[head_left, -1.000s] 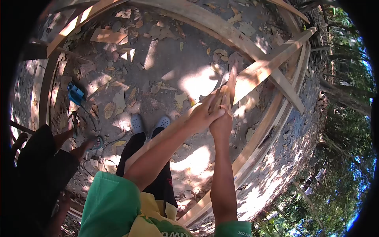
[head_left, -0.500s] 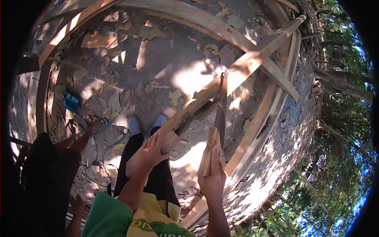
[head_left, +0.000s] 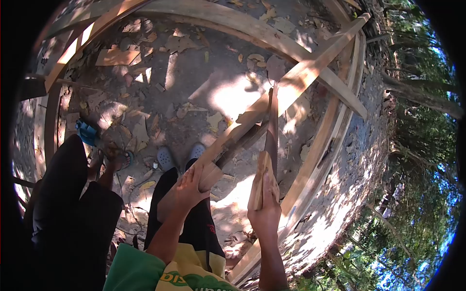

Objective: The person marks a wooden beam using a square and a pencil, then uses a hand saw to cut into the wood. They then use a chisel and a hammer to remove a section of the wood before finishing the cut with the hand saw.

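Note:
My right hand [head_left: 264,206] is wrapped around the wooden handle of a handsaw [head_left: 273,126]. The narrow blade points away from me, and its far part meets the side of a long wooden beam [head_left: 233,131]. My left hand [head_left: 190,186] grips the near part of this beam, with fingers over its top face, above my legs. From there the beam runs up and right, lying across another timber. A dark gap or recess shows along its right side near the blade; its depth cannot be made out.
A crossing timber [head_left: 213,17] arcs along the far side, and more long planks [head_left: 315,169] lie at right. Another person's dark-clothed legs [head_left: 73,203] are at left, near a blue object [head_left: 87,132]. Dry leaves and a flat wood offcut [head_left: 118,57] litter the ground.
The other person's legs have shifted upward and right, closer to me. The view has tilted slightly. My left hand stays on the beam, and the saw has barely moved against it.

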A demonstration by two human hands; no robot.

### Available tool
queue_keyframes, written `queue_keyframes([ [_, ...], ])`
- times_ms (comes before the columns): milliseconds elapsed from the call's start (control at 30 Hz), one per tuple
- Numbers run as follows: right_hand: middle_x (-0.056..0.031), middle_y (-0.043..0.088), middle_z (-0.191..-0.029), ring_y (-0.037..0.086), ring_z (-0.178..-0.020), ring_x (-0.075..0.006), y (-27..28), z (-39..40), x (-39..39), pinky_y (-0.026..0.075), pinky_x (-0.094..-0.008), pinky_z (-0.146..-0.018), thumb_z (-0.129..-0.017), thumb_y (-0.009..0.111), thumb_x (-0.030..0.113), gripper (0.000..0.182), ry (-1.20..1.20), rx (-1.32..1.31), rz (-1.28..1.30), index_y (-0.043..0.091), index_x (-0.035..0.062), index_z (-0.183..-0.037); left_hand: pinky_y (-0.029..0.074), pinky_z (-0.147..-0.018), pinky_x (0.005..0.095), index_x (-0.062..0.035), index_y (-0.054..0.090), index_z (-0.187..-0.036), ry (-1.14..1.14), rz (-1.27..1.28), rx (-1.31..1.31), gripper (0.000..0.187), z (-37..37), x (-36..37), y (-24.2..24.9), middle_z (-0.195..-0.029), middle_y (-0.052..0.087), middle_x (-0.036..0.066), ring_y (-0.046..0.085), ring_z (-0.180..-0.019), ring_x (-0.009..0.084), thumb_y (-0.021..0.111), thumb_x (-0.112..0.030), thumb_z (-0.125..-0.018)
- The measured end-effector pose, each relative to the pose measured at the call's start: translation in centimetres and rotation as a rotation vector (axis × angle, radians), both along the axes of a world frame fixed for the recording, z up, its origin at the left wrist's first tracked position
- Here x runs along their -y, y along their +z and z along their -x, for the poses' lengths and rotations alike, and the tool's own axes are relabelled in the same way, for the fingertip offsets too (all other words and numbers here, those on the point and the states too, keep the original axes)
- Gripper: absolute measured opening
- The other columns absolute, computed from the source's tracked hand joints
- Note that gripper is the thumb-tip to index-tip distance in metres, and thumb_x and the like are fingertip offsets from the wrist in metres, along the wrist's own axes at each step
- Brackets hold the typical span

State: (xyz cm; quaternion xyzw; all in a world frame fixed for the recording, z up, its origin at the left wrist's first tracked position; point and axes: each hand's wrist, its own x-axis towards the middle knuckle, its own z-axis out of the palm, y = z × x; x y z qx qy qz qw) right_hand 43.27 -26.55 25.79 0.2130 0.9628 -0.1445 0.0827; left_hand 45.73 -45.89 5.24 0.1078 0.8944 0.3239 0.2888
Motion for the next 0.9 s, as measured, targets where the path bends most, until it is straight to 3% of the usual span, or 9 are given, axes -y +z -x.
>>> queue_keyframes([
  [200, -0.0265, 0.068, -0.111, 0.067, -0.094, -0.0457, -11.0, 11.4, -7.1, 0.056, -0.0497, -0.082, -0.08, 0.072, 0.01, 0.073, 0.005, 0.088, -0.031, 0.046, 0.0101, -0.149, 0.043, -0.111, 0.0466, -0.0172, 0.039, -0.152, 0.029, -0.051, -0.017, 0.105, -0.1, 0.0, -1.4, -0.144, 0.053, 0.022, 0.052, -0.134, 0.0376, 0.088, -0.044, -0.063],
  [267, -0.0289, 0.067, -0.11, 0.067, -0.094, -0.0426, -9.6, 10.6, -6.6, 0.055, -0.0501, -0.081, -0.08, 0.073, 0.013, 0.077, -0.012, -0.064, 0.009, 0.043, 0.0085, -0.15, 0.042, -0.113, 0.0459, -0.0171, 0.04, -0.152, 0.033, -0.044, -0.019, 0.104, -0.6, 0.1, -0.2, -0.144, 0.053, 0.022, 0.052, -0.134, 0.0379, 0.088, -0.044, -0.063],
  [300, -0.0299, 0.066, -0.114, 0.067, -0.099, -0.0446, -8.5, 9.7, -6.5, 0.056, -0.0493, -0.083, -0.079, 0.074, 0.012, 0.08, -0.082, 0.158, 0.036, 0.041, 0.0102, -0.152, 0.043, -0.112, 0.0458, -0.0172, 0.041, -0.152, 0.026, -0.05, -0.02, 0.104, -0.1, 0.3, -0.2, -0.143, 0.054, 0.022, 0.053, -0.133, 0.038, 0.088, -0.044, -0.063],
  [433, -0.0275, 0.068, -0.114, 0.068, -0.099, -0.0474, -1.4, 1.6, -0.2, 0.057, -0.0502, -0.084, -0.078, 0.074, 0.003, 0.086, -0.054, -0.017, 0.035, 0.039, 0.0149, -0.155, 0.044, -0.11, 0.0464, -0.0171, 0.042, -0.15, 0.025, -0.079, -0.056, 0.102, -0.1, 0.2, -1.0, -0.141, 0.055, 0.022, 0.054, -0.13, 0.0391, 0.088, -0.042, -0.063],
  [533, -0.0278, 0.069, -0.112, 0.068, -0.098, -0.046, -4.1, 3.3, -3.2, 0.058, -0.0483, -0.082, -0.079, 0.073, 0.006, 0.082, 0.055, -0.091, -0.001, 0.04, 0.0138, -0.154, 0.045, -0.108, 0.0471, -0.0166, 0.043, -0.149, 0.031, -0.105, -0.073, 0.102, -0.1, -0.1, -1.4, -0.14, 0.055, 0.023, 0.056, -0.128, 0.0399, 0.089, -0.042, -0.062],
  [633, -0.0281, 0.068, -0.11, 0.069, -0.094, -0.0445, -10.5, 14.8, -8.4, 0.056, -0.0491, -0.083, -0.08, 0.072, 0.007, 0.077, -0.094, 0.15, 0.037, 0.043, 0.0138, -0.152, 0.046, -0.107, 0.0473, -0.0158, 0.044, -0.148, 0.034, -0.109, -0.072, 0.102, -1.4, 0.0, -1.6, -0.138, 0.055, 0.022, 0.056, -0.126, 0.0399, 0.089, -0.041, -0.061],
  [733, -0.0272, 0.068, -0.109, 0.067, -0.098, -0.0453, -11.9, 15.3, -8.5, 0.054, -0.0503, -0.084, -0.08, 0.072, 0.007, 0.078, -0.111, -0.006, 0.067, 0.043, 0.0147, -0.151, 0.047, -0.106, 0.046, -0.01, 0.043, -0.148, 0.012, -0.102, -0.082, 0.103, 0.2, 0.1, -0.9, -0.137, 0.055, 0.024, 0.057, -0.124, 0.0408, 0.091, -0.037, -0.061],
  [833, -0.0293, 0.067, -0.113, 0.063, -0.109, -0.046, -4.3, 7.5, -3.3, 0.054, -0.0497, -0.088, -0.079, 0.073, 0.005, 0.079, -0.218, 0.169, 0.119, 0.043, 0.0153, -0.152, 0.048, -0.106, 0.0451, -0.0073, 0.043, -0.148, -0.022, -0.072, -0.126, 0.103, 0.6, 0.1, -0.6, -0.137, 0.055, 0.024, 0.057, -0.123, 0.041, 0.091, -0.036, -0.061],
  [900, -0.0268, 0.069, -0.11, 0.069, -0.098, -0.044, 0.0, 1.1, -0.3, 0.056, -0.0501, -0.086, -0.078, 0.075, 0.004, 0.082, 0.007, 0.01, -0.014, 0.042, 0.012, -0.153, 0.047, -0.106, 0.0451, -0.0074, 0.042, -0.148, -0.035, -0.059, -0.128, 0.104, 0.4, 0.1, -0.4, -0.138, 0.054, 0.024, 0.057, -0.124, 0.0407, 0.091, -0.037, -0.062],
])
